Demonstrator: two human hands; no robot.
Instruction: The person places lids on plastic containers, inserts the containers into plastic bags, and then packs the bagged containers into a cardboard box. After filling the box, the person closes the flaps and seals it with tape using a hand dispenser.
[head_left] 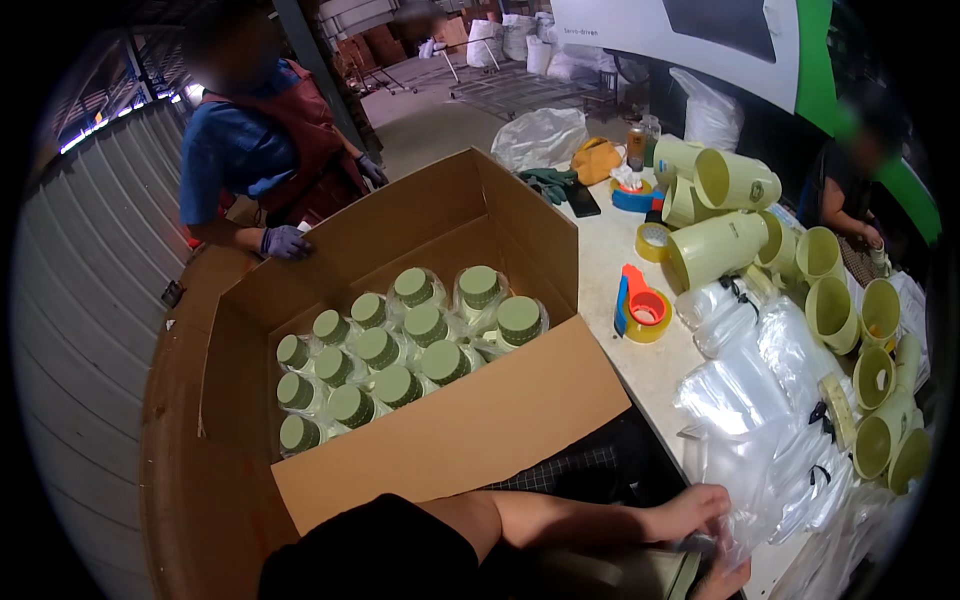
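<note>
My left forearm reaches across the lower middle, and my left hand [692, 512] is closed on the edge of a clear plastic bag [738, 490] at the table's near edge. Just below it, my right hand [726, 578] shows only in part at the lower rim, its fingers also closed on the bag's film. Below my left forearm lies a pale green object [640, 574], mostly hidden and dark. Beyond my hands are stacks of flat clear plastic bags [735, 390]. To my left, an open cardboard box [450, 425] holds several bagged bottles with green lids [378, 347].
Pale green cylindrical housings [715, 250] crowd the table's right side. A red-and-blue tape dispenser [642, 308], a tape roll [653, 240], a phone [582, 200] and dark green gloves [548, 184] lie on the table [610, 250]. One gloved co-worker [270, 150] stands behind the box; another person [850, 200] sits at right.
</note>
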